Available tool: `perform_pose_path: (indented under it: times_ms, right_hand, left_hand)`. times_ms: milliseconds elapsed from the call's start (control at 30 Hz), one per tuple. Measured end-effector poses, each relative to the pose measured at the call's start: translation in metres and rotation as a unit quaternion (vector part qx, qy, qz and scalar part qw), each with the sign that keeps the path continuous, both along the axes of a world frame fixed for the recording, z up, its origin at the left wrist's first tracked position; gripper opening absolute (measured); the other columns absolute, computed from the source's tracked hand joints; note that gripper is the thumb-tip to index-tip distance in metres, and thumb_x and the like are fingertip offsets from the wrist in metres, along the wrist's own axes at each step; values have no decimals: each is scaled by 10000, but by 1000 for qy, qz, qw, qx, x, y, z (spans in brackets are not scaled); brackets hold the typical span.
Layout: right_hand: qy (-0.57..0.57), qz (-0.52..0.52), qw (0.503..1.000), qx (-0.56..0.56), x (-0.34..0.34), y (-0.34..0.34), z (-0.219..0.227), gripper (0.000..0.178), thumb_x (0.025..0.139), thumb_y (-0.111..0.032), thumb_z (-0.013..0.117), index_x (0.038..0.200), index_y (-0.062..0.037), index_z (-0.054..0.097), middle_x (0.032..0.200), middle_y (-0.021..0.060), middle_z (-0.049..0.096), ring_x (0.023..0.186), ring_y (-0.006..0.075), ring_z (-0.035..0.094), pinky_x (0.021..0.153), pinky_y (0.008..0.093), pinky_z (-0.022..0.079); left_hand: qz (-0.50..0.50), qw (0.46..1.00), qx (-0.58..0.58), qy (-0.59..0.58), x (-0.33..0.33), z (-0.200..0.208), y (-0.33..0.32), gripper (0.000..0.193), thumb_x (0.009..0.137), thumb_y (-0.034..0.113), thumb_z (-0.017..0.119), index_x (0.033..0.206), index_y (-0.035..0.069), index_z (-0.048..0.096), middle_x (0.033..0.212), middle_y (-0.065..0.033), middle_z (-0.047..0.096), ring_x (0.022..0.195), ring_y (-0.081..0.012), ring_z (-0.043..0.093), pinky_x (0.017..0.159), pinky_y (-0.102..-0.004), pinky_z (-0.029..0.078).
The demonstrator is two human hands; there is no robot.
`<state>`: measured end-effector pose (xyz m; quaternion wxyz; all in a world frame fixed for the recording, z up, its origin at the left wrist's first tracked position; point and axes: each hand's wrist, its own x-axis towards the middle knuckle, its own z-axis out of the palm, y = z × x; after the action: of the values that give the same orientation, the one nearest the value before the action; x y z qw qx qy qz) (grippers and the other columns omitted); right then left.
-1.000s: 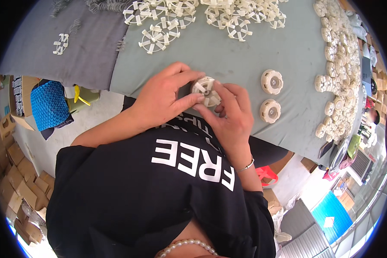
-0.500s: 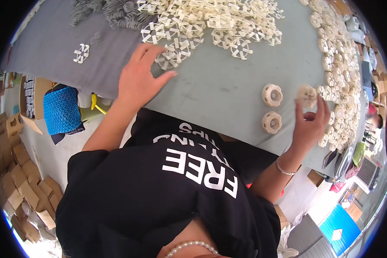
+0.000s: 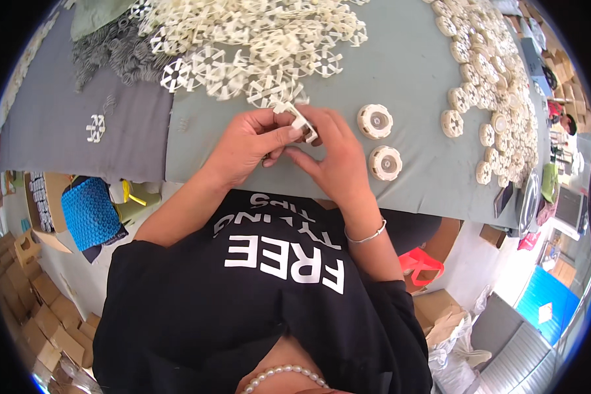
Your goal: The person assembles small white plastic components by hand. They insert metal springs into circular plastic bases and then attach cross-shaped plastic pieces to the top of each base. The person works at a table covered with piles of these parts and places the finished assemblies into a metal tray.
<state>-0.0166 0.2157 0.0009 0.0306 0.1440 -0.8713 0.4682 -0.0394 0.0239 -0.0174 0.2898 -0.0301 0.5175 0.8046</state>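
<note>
My two hands meet over the table in front of my chest. Between them is a cream plastic ring with spokes (image 3: 300, 123), tilted on edge. My left hand (image 3: 246, 146) pinches it between thumb and fingers. My right hand (image 3: 338, 154) has its fingers bent around the ring's far side; its fingertips are partly hidden. To the right of my right hand, two round cream wheel-like parts with hollow centres, a far one (image 3: 375, 121) and a near one (image 3: 385, 163), lie one behind the other. Just beyond my hands spreads a big heap of similar spoked rings (image 3: 243, 39).
Many finished-looking round cream parts (image 3: 479, 62) line the table's right side. Grey coil springs (image 3: 115, 56) are heaped at the far left, with a lone spoked ring (image 3: 96, 129) nearer. A dark phone (image 3: 503, 199) lies by the right edge. Boxes stand below on the left.
My right hand has let go of a round cream part at the right-hand group and come left to my left hand. My left hand has taken up a spoked ring. The view has shifted.
</note>
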Motion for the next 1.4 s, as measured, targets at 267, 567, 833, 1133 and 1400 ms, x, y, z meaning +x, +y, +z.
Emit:
perform_pose_path:
  times_ms: [267, 567, 833, 1133, 1400]
  right_hand:
    - [63, -166, 984, -33, -31, 82, 8, 391, 912, -25, 691, 1292, -119, 703, 1091, 122, 728, 905, 280, 708, 767, 348, 586]
    - [99, -223, 944, 223, 24, 175, -10, 446, 886, -6, 641, 1320, -98, 681, 1299, 138, 678, 1164, 334, 656, 981, 423, 533]
    - [-42, -228, 959, 160, 25, 202, -4, 625, 751, -126, 876, 1337, -83, 662, 1292, 106, 608, 975, 233, 653, 801, 356, 562]
    - [-73, -236, 952, 179, -1, 195, 4, 583, 725, -224, 903, 1242, -49, 697, 1150, 96, 614, 815, 199, 621, 742, 338, 555]
    - [-20, -218, 938, 270, 8, 186, 17, 569, 741, -98, 787, 1292, -52, 656, 1125, 96, 623, 819, 201, 617, 767, 351, 563]
  left_hand:
    - [18, 891, -246, 381, -29, 14, 65, 362, 902, 174, 785, 1241, 69, 713, 1125, -19, 699, 564, -54, 488, 528, -218, 423]
    - [-111, 777, -428, 449, -33, -3, 125, 637, 842, 249, 791, 1422, 148, 548, 1375, -62, 583, 1164, -322, 645, 920, -442, 571]
    - [-154, 790, -391, 446, -13, -5, 82, 570, 796, 201, 803, 1325, 137, 601, 1317, -39, 618, 1138, -295, 650, 919, -413, 559]
    - [-164, 804, -351, 451, -11, -9, 72, 629, 747, 240, 876, 1337, 212, 662, 1285, -32, 634, 1114, -285, 657, 914, -415, 559]
    - [-132, 814, -351, 444, -9, -11, 71, 620, 762, 267, 861, 1343, 190, 657, 1310, -34, 633, 1123, -273, 659, 919, -402, 560]
